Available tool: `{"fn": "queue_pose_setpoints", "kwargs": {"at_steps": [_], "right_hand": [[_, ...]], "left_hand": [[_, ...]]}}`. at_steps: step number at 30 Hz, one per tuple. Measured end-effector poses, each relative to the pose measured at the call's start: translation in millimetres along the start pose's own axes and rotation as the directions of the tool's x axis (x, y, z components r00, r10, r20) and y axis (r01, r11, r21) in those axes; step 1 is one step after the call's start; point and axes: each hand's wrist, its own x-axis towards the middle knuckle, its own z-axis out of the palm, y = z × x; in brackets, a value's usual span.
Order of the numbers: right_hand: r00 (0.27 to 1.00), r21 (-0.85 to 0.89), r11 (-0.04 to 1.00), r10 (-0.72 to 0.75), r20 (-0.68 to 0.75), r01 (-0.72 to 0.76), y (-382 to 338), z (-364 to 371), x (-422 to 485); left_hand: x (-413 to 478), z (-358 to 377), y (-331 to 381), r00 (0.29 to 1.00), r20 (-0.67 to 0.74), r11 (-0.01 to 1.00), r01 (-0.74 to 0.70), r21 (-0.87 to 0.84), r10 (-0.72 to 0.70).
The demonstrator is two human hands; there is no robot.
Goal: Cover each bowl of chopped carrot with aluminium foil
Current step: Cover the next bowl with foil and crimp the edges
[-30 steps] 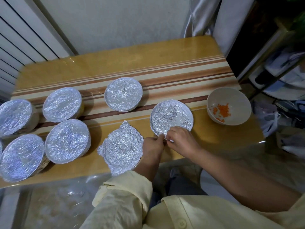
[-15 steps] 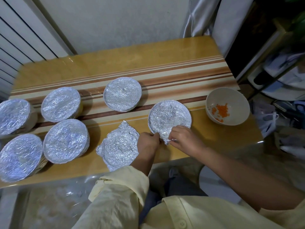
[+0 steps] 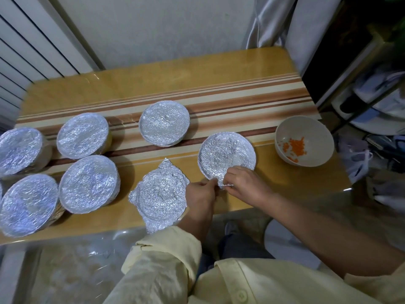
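The left hand (image 3: 202, 194) and the right hand (image 3: 245, 185) both pinch a small flap of foil (image 3: 226, 150) at its near edge. The foil is stretched over a bowl near the front edge of the worktop (image 3: 197, 84), right of the middle, and the bowl itself is hidden under it.

The foil looks thin, light and crinkled. It should keep whatever fold it is given, but I'd expect it to tear if tugged hard. The place to take it is at the overhang, pressing it down around the rim rather than pulling across the top.

Just left of the hands lies a crumpled sheet (image 3: 160, 194) with its corners sticking out. I cannot tell whether a bowl sits beneath it. An open bowl (image 3: 306, 128) near the right edge holds a little chopped carrot (image 3: 294, 147) and is not yet covered. It looks hard and smooth, so it may slide on this surface.

Five covered bowls (image 3: 164, 122) stand from the middle across to the left edge. The worktop is glossy striped wood. A pale wall runs behind it, and a cluttered shelf (image 3: 372, 102) stands beyond the right edge.
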Motion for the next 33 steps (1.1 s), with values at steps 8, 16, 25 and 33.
{"fn": "queue_pose_setpoints", "kwargs": {"at_steps": [8,16,25,33], "right_hand": [[1.000,-0.021,1.000,0.008,-0.009,-0.008,-2.8,0.7,0.6],[1.000,-0.018,1.000,0.013,-0.017,-0.014,-3.8,-2.0,2.9],[0.999,0.002,0.999,0.040,-0.029,-0.040,-4.4,3.9,3.3],[0.999,0.013,1.000,0.027,-0.023,-0.027,-1.9,3.7,1.9]], "left_hand": [[-8.8,1.3,0.3,0.994,0.003,0.984,0.111,-0.138,-0.111],[-2.4,9.3,10.5,0.976,-0.013,0.929,0.201,-0.311,-0.216],[24.6,8.1,-11.1,0.997,-0.075,0.998,0.003,-0.061,-0.008],[14.9,-0.6,8.9,0.991,-0.057,0.990,-0.117,0.075,0.122]]}}
